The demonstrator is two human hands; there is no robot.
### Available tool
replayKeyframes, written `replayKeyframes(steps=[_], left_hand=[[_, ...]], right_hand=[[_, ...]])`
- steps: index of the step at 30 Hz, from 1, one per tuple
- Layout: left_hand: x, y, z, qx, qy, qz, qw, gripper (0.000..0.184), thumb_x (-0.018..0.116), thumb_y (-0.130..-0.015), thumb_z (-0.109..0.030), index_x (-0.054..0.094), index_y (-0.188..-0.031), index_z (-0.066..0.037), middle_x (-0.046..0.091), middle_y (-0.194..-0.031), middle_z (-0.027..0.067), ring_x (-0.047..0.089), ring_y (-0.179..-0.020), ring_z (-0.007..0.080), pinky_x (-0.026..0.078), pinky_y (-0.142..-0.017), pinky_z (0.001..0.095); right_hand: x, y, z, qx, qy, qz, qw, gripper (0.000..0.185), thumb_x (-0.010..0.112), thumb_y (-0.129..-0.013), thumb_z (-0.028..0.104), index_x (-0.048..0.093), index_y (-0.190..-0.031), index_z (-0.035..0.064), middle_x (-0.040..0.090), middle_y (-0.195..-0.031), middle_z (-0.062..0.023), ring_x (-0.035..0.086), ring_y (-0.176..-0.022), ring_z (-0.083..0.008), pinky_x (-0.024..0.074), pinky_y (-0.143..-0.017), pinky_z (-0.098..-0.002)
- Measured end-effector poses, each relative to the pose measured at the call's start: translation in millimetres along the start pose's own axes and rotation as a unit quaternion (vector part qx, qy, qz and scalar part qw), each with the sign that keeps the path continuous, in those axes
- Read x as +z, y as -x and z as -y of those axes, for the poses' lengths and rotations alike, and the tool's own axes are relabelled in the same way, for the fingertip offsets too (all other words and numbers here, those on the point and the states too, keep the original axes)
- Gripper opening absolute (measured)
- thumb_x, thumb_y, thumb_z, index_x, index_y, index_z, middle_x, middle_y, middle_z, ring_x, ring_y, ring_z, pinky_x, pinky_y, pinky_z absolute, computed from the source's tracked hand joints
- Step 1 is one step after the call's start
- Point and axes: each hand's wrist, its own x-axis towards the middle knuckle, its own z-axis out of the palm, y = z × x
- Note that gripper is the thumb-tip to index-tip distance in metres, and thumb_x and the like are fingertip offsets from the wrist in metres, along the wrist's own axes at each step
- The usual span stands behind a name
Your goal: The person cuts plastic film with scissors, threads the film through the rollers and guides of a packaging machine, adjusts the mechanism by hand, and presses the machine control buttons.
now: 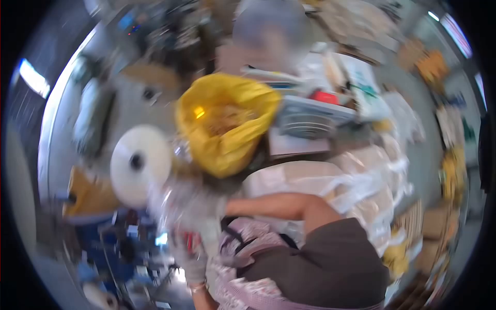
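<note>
At far left lies a tan bag (89, 194), next to a large white roll (150, 161). Clear plastic (168, 202) overlaps the roll's lower edge and lies against the fingertips of the gloved right hand (202, 205); blur hides whether those fingers grip it, so I cannot tell. Below, the gloved left hand (192, 264) has a small red item (191, 242) at its fingertips, perhaps held, though its fingers are too smeared to call wide or narrow. The yellow bag (227, 152) stands open just above the right hand, hemming that side. Farther right come a grey-blue crate (338, 112) and, beyond the right forearm, pale wrapped bundles (294, 175).
</note>
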Motion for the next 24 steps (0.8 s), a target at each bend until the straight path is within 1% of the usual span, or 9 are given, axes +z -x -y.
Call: replayKeyframes(steps=[2,3,5,7,11,14,16,19,24], left_hand=[[-12,-2,3,0.007,0.102,0.034,0.994,0.054,0.066,-0.072,-0.003,0.051,-0.124,-0.007,0.05,-0.125,0.0147,0.054,-0.102,0.0316,0.045,-0.085,0.0363],[-11,8,12,0.01,0.085,0.018,0.996,0.048,0.064,-0.074,-0.003,0.055,-0.12,-0.007,0.053,-0.122,0.0124,0.054,-0.103,0.0323,0.043,-0.089,0.0377],[-9,24,24,-0.006,0.074,0.005,0.997,0.041,0.063,-0.075,-0.003,0.057,-0.115,-0.006,0.056,-0.117,0.012,0.055,-0.102,0.0309,0.043,-0.087,0.0369],[-9,43,31,-0.066,0.062,0.011,0.996,0.037,0.062,-0.076,-0.003,0.059,-0.113,-0.006,0.058,-0.114,0.0122,0.056,-0.101,0.0303,0.044,-0.086,0.0367],[-3,78,48,-0.19,0.046,0.036,0.98,0.029,0.061,-0.077,-0.004,0.061,-0.106,-0.005,0.061,-0.104,0.0123,0.057,-0.096,0.0292,0.045,-0.082,0.0361],[6,91,60,-0.174,0.048,0.023,0.983,0.026,0.061,-0.077,-0.004,0.062,-0.104,-0.005,0.061,-0.101,0.013,0.058,-0.093,0.0299,0.045,-0.081,0.0365],[8,96,63,-0.166,0.046,0.018,0.985,0.026,0.061,-0.077,-0.003,0.062,-0.103,-0.005,0.061,-0.101,0.0133,0.058,-0.092,0.0299,0.045,-0.08,0.0367],[8,98,64,-0.16,0.019,0.019,0.987,0.027,0.061,-0.076,-0.003,0.061,-0.104,-0.004,0.061,-0.099,0.014,0.058,-0.091,0.0304,0.045,-0.08,0.0371],[9,102,63,-0.204,0.031,0.046,0.977,0.029,0.061,-0.075,-0.002,0.06,-0.104,-0.003,0.06,-0.096,0.0145,0.057,-0.091,0.0309,0.044,-0.079,0.0385]], right_hand=[[-46,-40,12,-0.053,0.462,0.019,0.885,0.036,0.06,-0.08,0.023,0.053,-0.109,0.0032,0.05,-0.115,-0.0142,0.048,-0.107,-0.0293,0.0367,-0.095,-0.0385],[-73,-54,11,-0.04,0.244,-0.14,0.959,0.035,0.06,-0.079,0.017,0.053,-0.109,0.0019,0.051,-0.114,-0.0152,0.048,-0.109,-0.0293,0.0351,-0.096,-0.0391],[-118,-70,-20,-0.031,0.065,-0.319,0.945,0.068,0.066,-0.078,0.018,0.03,-0.132,-0.0026,0.045,-0.117,-0.0116,0.046,-0.108,-0.0233,0.0336,-0.099,-0.0344],[-144,-91,3,-0.094,0.261,-0.376,0.884,0.047,0.058,-0.081,0.012,0.041,-0.123,-0.0015,0.047,-0.118,-0.0155,0.048,-0.108,-0.0279,0.0345,-0.097,-0.0359],[-180,-112,-39,-0.128,0.193,-0.447,0.864,0.056,0.062,-0.075,0.01,0.037,-0.123,-0.0029,0.041,-0.128,-0.0221,0.044,-0.117,-0.0312,0.0312,-0.1,-0.0361],[-205,-88,-143,-0.115,0.597,-0.271,0.746,0.075,0.066,-0.072,0.017,0.028,-0.135,0.0016,0.036,-0.132,-0.0244,0.039,-0.12,-0.0355,0.0316,-0.101,-0.0398],[-188,-62,-158,0.346,0.593,-0.024,0.727,0.077,0.062,-0.078,0.027,0.023,-0.142,0.0102,0.029,-0.14,-0.0241,0.028,-0.129,-0.0366,0.0267,-0.105,-0.0393],[-198,-12,-243,0.378,0.476,-0.098,0.788,0.064,0.062,-0.076,0.028,0.039,-0.133,0.0122,0.035,-0.136,-0.0213,0.034,-0.125,-0.0358,0.032,-0.101,-0.0387],[-191,3,-240,0.28,0.488,-0.179,0.807,0.033,0.06,-0.074,0.023,0.057,-0.103,0.0062,0.057,-0.098,-0.0186,0.054,-0.097,-0.0331,0.0419,-0.085,-0.0395]])
